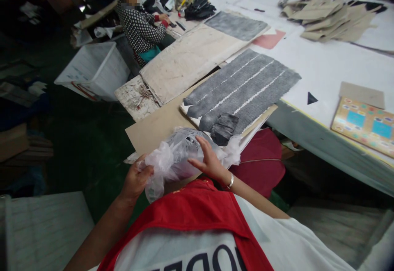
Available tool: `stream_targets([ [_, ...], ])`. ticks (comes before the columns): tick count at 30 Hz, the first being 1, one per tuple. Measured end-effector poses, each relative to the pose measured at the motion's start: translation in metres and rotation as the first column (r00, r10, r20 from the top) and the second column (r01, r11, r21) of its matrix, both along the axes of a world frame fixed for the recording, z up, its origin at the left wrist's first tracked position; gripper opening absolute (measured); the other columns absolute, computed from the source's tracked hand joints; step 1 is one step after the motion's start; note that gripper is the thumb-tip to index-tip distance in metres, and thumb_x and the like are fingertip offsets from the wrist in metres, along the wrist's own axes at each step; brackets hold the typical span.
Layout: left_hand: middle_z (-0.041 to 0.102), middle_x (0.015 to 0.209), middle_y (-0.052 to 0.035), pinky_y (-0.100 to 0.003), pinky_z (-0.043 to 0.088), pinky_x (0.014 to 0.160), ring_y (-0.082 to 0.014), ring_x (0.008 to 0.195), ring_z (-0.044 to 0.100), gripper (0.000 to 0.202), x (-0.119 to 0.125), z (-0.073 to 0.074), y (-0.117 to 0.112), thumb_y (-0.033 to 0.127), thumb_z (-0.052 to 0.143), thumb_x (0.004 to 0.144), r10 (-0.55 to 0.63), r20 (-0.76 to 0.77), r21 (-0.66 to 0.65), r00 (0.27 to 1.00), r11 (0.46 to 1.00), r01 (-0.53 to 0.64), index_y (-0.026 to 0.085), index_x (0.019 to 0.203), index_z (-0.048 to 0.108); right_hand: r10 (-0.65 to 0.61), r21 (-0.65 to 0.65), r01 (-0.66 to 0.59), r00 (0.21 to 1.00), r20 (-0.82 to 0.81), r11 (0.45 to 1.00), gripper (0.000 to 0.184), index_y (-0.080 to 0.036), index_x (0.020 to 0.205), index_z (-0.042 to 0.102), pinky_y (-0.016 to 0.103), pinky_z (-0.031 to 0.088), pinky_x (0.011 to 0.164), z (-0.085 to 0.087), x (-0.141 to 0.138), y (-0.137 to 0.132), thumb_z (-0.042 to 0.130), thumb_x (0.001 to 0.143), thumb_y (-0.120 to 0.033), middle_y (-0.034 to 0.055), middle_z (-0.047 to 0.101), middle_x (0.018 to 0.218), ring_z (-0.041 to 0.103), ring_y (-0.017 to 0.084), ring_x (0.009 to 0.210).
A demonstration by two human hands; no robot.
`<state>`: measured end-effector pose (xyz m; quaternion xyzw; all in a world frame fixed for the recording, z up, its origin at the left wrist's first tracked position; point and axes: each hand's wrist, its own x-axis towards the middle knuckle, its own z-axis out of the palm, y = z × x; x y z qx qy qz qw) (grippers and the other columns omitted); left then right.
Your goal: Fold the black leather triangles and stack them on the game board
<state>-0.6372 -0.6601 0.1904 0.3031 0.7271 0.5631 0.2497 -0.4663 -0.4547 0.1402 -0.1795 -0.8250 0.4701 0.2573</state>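
A clear plastic bag (181, 152) with something dark inside lies on the near edge of a tan board (154, 133). My left hand (138, 176) pinches the bag's gathered end at its left. Over the bag's right part is my right hand (209, 160), fingers spread and thumb apart, holding nothing; whether it touches the plastic I cannot tell. Just beyond the bag, a small stack of dark grey pieces (225, 128) rests on grey fabric strips (243, 84) laid side by side in rows.
Another person (143, 25) sits at the far left beside a white bin (95, 70). Tan fabric pieces (329, 17) are piled on the white table (338, 62), with a patterned box (366, 123) nearer its edge. A maroon round seat (261, 162) stands below the table, at right.
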Motion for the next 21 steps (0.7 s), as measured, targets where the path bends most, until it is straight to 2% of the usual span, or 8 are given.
stream_targets([
  [2,0.050,0.057,0.0026,-0.023,0.041,0.049,-0.0123,0.051,0.047,0.012,-0.002,-0.004,-0.005,0.032,0.058,0.077,0.009,0.045,-0.010,0.999,1.000,-0.008,0.022,0.082,0.061,-0.124,-0.133,0.138,0.986,0.111,0.981,0.061,-0.017,0.126,0.047,0.039,0.049,0.083,-0.003,-0.010,0.003,0.059,0.078,-0.052,0.0137,0.058,0.116,0.057,0.025,0.102],
  [3,0.050,0.057,0.0026,-0.023,0.041,0.049,-0.0120,0.051,0.047,0.012,-0.003,-0.006,-0.007,0.033,0.058,0.078,0.016,0.054,-0.014,0.998,1.000,-0.016,0.022,0.081,0.060,-0.091,-0.216,0.131,0.978,0.185,0.968,0.052,-0.016,0.114,0.056,0.035,0.050,0.073,-0.007,-0.014,0.006,0.058,0.078,-0.054,0.0102,0.064,0.098,0.061,0.022,0.085],
  [6,0.052,0.060,0.0024,-0.023,0.040,0.049,-0.0112,0.052,0.047,0.015,-0.006,-0.010,-0.010,0.036,0.062,0.077,0.054,0.096,-0.007,0.994,0.999,-0.053,0.022,0.083,0.060,0.111,-0.401,-0.002,0.962,0.248,0.916,0.037,-0.017,0.074,0.062,0.026,0.044,0.057,-0.022,-0.021,0.017,0.056,0.076,-0.054,-0.0009,0.058,0.059,0.053,0.013,0.054],
  [8,0.052,0.059,0.0034,-0.021,0.039,0.047,-0.0097,0.050,0.047,0.018,-0.011,-0.010,-0.008,0.037,0.065,0.075,0.110,0.143,0.026,0.984,0.993,-0.115,0.021,0.082,0.060,0.050,-0.413,0.042,0.977,0.209,0.910,0.036,-0.018,0.064,0.058,0.024,0.041,0.055,-0.030,-0.019,0.023,0.054,0.077,-0.052,-0.0027,0.054,0.054,0.049,0.011,0.052],
  [12,0.052,0.055,0.0056,-0.016,0.034,0.042,-0.0055,0.045,0.041,0.025,-0.026,0.001,0.012,0.038,0.072,0.070,0.237,0.284,0.122,0.929,0.952,-0.280,0.018,0.076,0.057,-0.193,-0.334,0.258,0.957,0.215,0.907,0.033,-0.019,0.061,0.054,0.027,0.041,0.057,-0.048,-0.011,0.034,0.051,0.075,-0.048,-0.0023,0.051,0.055,0.048,0.013,0.054],
  [16,0.062,0.067,0.0035,-0.014,0.033,0.039,-0.0038,0.044,0.042,0.033,-0.040,0.016,0.045,0.039,0.075,0.065,0.258,0.411,0.235,0.874,0.897,-0.375,0.017,0.076,0.053,-0.381,-0.233,0.418,0.905,0.187,0.878,0.028,-0.020,0.066,0.055,0.038,0.043,0.080,-0.064,-0.011,0.043,0.054,0.071,-0.047,0.0052,0.061,0.081,0.055,0.022,0.087],
  [19,0.059,0.063,0.0041,-0.013,0.035,0.042,-0.0045,0.048,0.047,0.033,-0.038,0.028,0.068,0.041,0.074,0.066,0.162,0.454,0.323,0.876,0.886,-0.332,0.017,0.074,0.052,-0.420,-0.207,0.448,0.892,0.166,0.870,0.032,-0.019,0.079,0.058,0.045,0.040,0.092,-0.056,-0.009,0.044,0.056,0.071,-0.050,0.0115,0.059,0.110,0.050,0.028,0.109],
  [21,0.056,0.059,0.0045,-0.012,0.034,0.043,-0.0040,0.048,0.046,0.032,-0.033,0.034,0.081,0.041,0.073,0.068,0.078,0.457,0.367,0.886,0.891,-0.268,0.017,0.073,0.052,-0.327,-0.231,0.341,0.940,0.095,0.911,0.046,-0.019,0.107,0.056,0.046,0.041,0.094,-0.035,-0.002,0.038,0.056,0.074,-0.052,0.0133,0.049,0.130,0.046,0.028,0.118],
])
